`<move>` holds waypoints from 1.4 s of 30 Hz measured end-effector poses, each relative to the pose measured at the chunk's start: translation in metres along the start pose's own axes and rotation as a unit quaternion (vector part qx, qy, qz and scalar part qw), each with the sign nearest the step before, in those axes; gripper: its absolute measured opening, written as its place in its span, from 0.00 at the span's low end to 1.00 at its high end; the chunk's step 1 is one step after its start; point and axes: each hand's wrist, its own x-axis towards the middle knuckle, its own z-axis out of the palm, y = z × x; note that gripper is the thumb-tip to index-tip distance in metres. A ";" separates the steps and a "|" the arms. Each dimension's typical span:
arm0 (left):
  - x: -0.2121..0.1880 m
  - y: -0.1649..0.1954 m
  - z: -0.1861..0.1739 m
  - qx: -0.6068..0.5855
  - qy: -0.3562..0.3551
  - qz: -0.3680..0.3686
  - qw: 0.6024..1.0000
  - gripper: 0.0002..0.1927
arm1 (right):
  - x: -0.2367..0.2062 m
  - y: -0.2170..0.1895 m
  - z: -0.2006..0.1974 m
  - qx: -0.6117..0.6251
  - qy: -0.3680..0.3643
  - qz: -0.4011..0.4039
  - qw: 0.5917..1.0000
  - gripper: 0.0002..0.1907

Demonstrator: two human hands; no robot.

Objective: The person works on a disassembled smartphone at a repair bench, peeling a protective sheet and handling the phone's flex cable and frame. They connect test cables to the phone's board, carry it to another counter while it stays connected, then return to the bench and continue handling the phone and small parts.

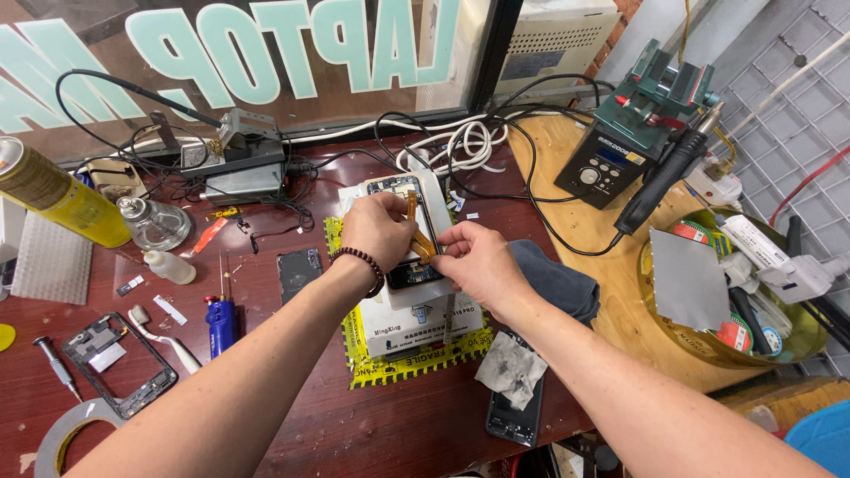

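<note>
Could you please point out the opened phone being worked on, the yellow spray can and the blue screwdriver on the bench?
Opened phone (396, 187): head view, its upper end.
Yellow spray can (62, 201): head view, middle of the body.
Blue screwdriver (220, 323): head view, the handle.

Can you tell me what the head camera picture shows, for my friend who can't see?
Two hands, the left hand and right hand, hold an amber strip over an opened phone on a white box. Tools and phone parts lie around on a red-brown table.
</note>
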 end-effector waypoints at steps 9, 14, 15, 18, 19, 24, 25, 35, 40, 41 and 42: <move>-0.002 0.001 -0.001 -0.013 -0.005 -0.002 1.000 0.15 | 0.000 -0.007 -0.001 -0.031 -0.012 0.028 0.999 0.16; -0.006 0.001 -0.002 -0.007 0.017 -0.008 1.000 0.20 | 0.002 -0.010 0.004 -0.123 0.011 0.011 0.992 0.13; -0.005 0.000 -0.002 -0.006 0.025 -0.001 1.000 0.19 | 0.002 -0.010 0.004 -0.105 0.005 0.006 0.994 0.13; -0.009 -0.004 0.002 -0.010 0.044 0.017 0.999 0.17 | -0.002 -0.006 0.003 -0.089 0.003 0.004 0.996 0.11; -0.009 -0.005 0.003 -0.014 0.053 0.024 0.998 0.16 | -0.003 -0.005 0.004 -0.109 0.014 0.003 0.994 0.10; -0.015 -0.008 0.002 0.013 0.066 0.058 0.996 0.16 | -0.009 0.001 0.006 -0.087 0.038 -0.005 0.995 0.09; -0.017 -0.008 -0.001 0.048 0.073 0.068 0.994 0.17 | -0.009 0.001 0.006 -0.076 0.037 0.003 0.996 0.09; -0.023 0.003 -0.013 -0.028 0.048 -0.003 0.998 0.44 | 0.018 -0.006 -0.008 -0.188 0.131 -0.134 0.964 0.12; -0.019 0.003 -0.011 -0.020 0.074 0.024 0.997 0.51 | 0.069 -0.026 0.000 -0.085 0.087 -0.072 0.990 0.19; -0.017 0.003 -0.012 -0.021 0.078 0.026 0.996 0.51 | 0.079 -0.030 0.004 -0.052 0.066 -0.038 0.996 0.21; -0.016 0.002 -0.013 -0.013 0.077 0.018 0.997 0.50 | 0.088 -0.033 0.007 -0.056 0.053 -0.027 0.997 0.21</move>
